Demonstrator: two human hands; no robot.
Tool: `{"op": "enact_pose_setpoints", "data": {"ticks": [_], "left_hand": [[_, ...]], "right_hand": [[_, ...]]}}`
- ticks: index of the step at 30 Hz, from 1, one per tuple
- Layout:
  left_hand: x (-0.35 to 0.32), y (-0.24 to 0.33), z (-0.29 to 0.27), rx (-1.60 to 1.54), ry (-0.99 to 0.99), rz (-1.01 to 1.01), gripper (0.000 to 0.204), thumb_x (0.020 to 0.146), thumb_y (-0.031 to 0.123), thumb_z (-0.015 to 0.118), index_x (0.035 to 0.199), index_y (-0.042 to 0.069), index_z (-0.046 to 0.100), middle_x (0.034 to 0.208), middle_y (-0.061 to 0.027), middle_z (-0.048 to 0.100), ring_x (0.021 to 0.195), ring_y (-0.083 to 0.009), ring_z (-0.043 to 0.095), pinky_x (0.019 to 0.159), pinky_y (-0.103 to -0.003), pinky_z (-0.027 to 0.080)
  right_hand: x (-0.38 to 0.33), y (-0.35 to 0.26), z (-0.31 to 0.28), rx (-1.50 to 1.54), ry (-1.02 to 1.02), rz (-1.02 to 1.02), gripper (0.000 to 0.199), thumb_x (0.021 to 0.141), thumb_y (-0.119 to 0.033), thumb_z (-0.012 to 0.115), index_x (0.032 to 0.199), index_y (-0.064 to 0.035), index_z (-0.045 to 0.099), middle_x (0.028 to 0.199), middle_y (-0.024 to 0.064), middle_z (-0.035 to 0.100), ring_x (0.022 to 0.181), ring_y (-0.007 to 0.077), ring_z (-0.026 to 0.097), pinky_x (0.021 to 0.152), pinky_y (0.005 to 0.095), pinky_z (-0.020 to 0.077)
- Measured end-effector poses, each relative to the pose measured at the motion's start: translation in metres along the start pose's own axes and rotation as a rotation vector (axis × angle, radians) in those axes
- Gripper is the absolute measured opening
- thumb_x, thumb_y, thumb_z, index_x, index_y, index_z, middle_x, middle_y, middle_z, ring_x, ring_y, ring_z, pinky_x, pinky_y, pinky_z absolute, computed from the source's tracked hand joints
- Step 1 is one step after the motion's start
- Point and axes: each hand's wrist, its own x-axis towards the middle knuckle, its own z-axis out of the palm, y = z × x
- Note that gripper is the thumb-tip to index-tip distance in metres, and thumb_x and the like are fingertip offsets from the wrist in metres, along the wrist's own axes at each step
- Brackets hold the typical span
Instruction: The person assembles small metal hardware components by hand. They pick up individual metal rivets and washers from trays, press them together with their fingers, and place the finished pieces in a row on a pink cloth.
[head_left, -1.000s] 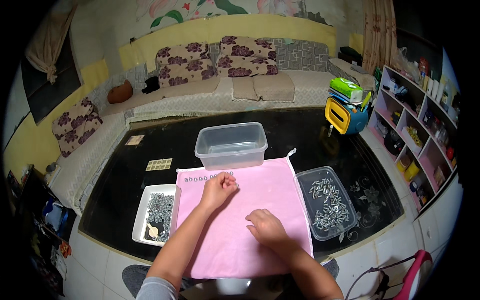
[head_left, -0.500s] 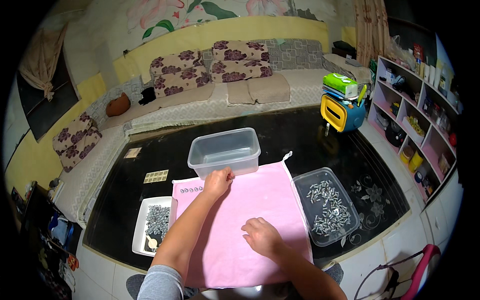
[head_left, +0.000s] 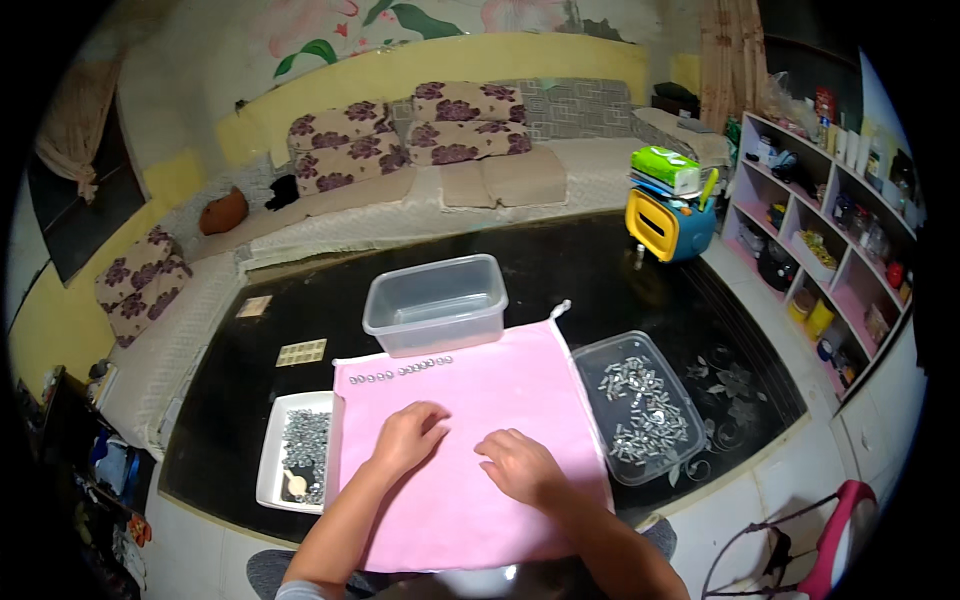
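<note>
both hands rest palm-down on a pink rectangular cloth mat [head_left: 470,440] spread flat on the glossy black worktop [head_left: 600,270], near its front edge. left hand [head_left: 405,438] has fingers loosely curled, pressed on the mat, pinching nothing that shows. right hand [head_left: 520,467] lies flat with fingers a bit spread, also holding nothing visible. the two hands are near each other, not touching.

mat looks smooth, plain pink, with a small cord loop at its far right corner. a row of small metal nuts [head_left: 400,371] sits in a line along the mat's far left edge; about ten, too small for an exact count.

containers: three. one clear rectangular plastic tub [head_left: 437,303], no contents visible, touching the mat's far edge. one clear shallow tray of loose silver metal parts [head_left: 640,405] just right of the mat. one white shallow tray of small dark metal parts [head_left: 298,465] just left of it.

two small paper cards [head_left: 300,352] lie on the worktop, far left.
</note>
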Motion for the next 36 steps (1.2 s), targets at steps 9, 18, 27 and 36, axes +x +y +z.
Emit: {"op": "enact_pose_setpoints", "data": {"ticks": [9,18,27,36], "left_hand": [[-0.071,-0.015,-0.006,-0.175,0.115,-0.131,0.019,0.067,0.004,0.069,0.085,0.004,0.062,0.078,-0.0056,0.057,0.054,-0.0106,0.048,0.052,-0.023,0.042],[-0.074,-0.022,0.003,-0.27,0.199,-0.085,0.015,0.067,-0.001,0.067,0.081,0.004,0.063,0.084,-0.0039,0.058,0.053,-0.0066,0.043,0.051,-0.02,0.039],[-0.077,-0.026,0.003,-0.282,0.204,-0.085,0.014,0.068,-0.001,0.066,0.08,0.003,0.063,0.086,-0.0038,0.058,0.054,-0.0058,0.043,0.051,-0.019,0.039],[-0.076,-0.021,0.004,-0.295,0.203,-0.076,0.013,0.068,-0.001,0.066,0.08,0.003,0.063,0.086,-0.0037,0.058,0.055,-0.0064,0.043,0.052,-0.019,0.039]], "right_hand": [[-0.006,0.036,-0.082,-0.233,0.335,0.293,0.016,0.071,-0.007,0.06,0.087,-0.0038,0.06,0.085,0.0123,0.059,0.081,0.0292,0.057,0.073,0.0346,0.0466],[-0.028,0.081,-0.097,-0.422,0.364,0.527,0.014,0.066,-0.007,0.066,0.079,-0.0035,0.063,0.084,0.0123,0.06,0.082,0.0291,0.057,0.073,0.0366,0.0457],[-0.029,0.086,-0.089,-0.482,0.235,0.562,0.006,0.067,-0.003,0.061,0.072,-0.0019,0.06,0.076,0.0164,0.059,0.075,0.0314,0.058,0.07,0.0392,0.0473],[-0.033,0.092,-0.084,-0.57,0.293,0.532,0.005,0.068,-0.004,0.06,0.074,-0.0039,0.061,0.076,0.0147,0.059,0.074,0.0314,0.058,0.069,0.0386,0.0472]]}}
